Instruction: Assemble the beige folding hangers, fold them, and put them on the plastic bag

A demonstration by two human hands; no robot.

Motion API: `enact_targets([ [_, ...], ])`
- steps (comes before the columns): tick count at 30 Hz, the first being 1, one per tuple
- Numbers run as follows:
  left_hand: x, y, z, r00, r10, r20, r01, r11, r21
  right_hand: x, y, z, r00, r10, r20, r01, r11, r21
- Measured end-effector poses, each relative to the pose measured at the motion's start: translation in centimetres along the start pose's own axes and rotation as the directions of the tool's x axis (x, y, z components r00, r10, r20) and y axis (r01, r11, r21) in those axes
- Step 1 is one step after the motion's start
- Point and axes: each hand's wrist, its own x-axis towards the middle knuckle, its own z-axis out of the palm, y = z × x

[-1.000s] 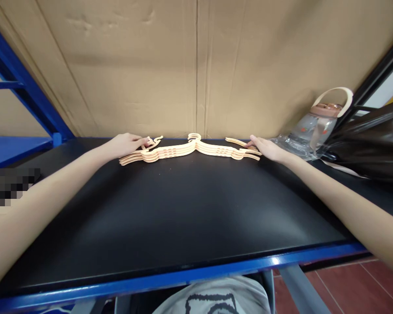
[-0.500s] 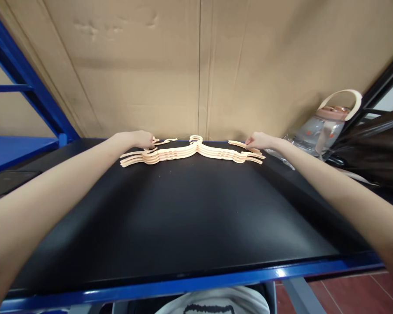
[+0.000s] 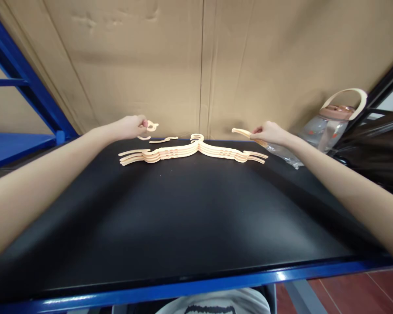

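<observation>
My left hand (image 3: 138, 126) is closed on a small cream plastic hanger piece (image 3: 153, 126) with a ring-like end, raised above the back left of the table. Part of that piece hides behind my fingers. On the right, my right hand (image 3: 269, 132) pinches a cream curved hanger arm piece (image 3: 242, 132), also off the table. Between my hands lies a stack of cream clothes hangers (image 3: 180, 151), hooks toward the back and arms spread left and right. A loose slim cream piece (image 3: 163, 140) rests behind the stack's left arm.
Brown cardboard (image 3: 134, 78) stands along the back of the black table (image 3: 196, 209). At the right are a clear bottle (image 3: 321, 128) with a looped handle, crumpled clear plastic (image 3: 286, 156) and a dark bag (image 3: 376, 148). A blue frame (image 3: 36, 87) rises at the left.
Both hands have lifted from beside the stack, each bringing up a cream hanger piece. My right hand has also shifted right. The stack stays on the table.
</observation>
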Motion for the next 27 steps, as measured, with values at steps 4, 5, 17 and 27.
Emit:
enact_targets([
  [4, -3.8, 4.2, 0.1, 0.998, 0.032, -0.055, -0.046, 0.961, -0.273, -3.0, -2.3, -1.7, 0.987, -0.081, -0.139, 0.103, 0.983, 0.154],
  [5, -5.2, 5.5, 0.6, 0.998, 0.069, -0.004, -0.067, 0.948, -0.311, -4.1, -3.1, -1.8, 0.984, -0.102, -0.149, 0.129, 0.975, 0.183],
  [17, -14.7, 14.4, 2.7, 0.867, 0.496, 0.046, -0.484, 0.861, -0.158, -11.3, -10.2, 2.5, 0.917, -0.384, 0.104, 0.357, 0.91, 0.208],
  [27, -2.6, 6.9, 0.0, 0.998, 0.053, 0.035, -0.056, 0.991, 0.118, -11.7, -9.8, 3.1, 0.921, -0.354, 0.161, 0.327, 0.929, 0.174],
])
